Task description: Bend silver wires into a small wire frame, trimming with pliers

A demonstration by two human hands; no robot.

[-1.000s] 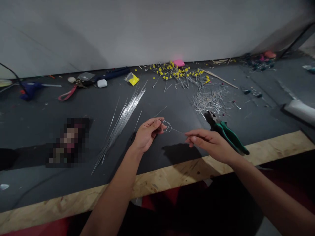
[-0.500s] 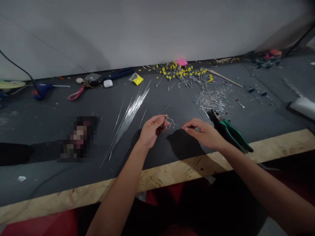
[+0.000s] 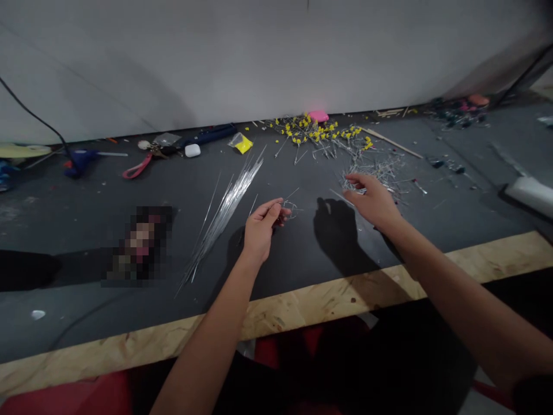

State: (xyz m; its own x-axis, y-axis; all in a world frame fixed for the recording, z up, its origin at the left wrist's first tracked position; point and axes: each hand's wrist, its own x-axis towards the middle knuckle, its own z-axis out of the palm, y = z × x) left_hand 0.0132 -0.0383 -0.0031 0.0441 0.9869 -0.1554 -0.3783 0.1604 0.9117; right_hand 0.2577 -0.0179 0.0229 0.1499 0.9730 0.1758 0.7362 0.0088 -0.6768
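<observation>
The premises appeared to be a workshop or craft-making area. Clock positions were taken from the centre of the view. A dark workbench (image 3: 302,265) showed a bare wood-board edge (image 3: 302,305) at six o'clock. Materials noted: a bundle of long wires (image 3: 231,202) at nine, yellow-tipped wire pieces (image 3: 317,134) at one, and a heap of short wires (image 3: 382,165) at two. Small scraps littered the surface.

Your view dim; light probably overhead, dark shadows across tabletop (image 3: 298,259), glare on wires (image 3: 236,193), fine detail soft.
</observation>
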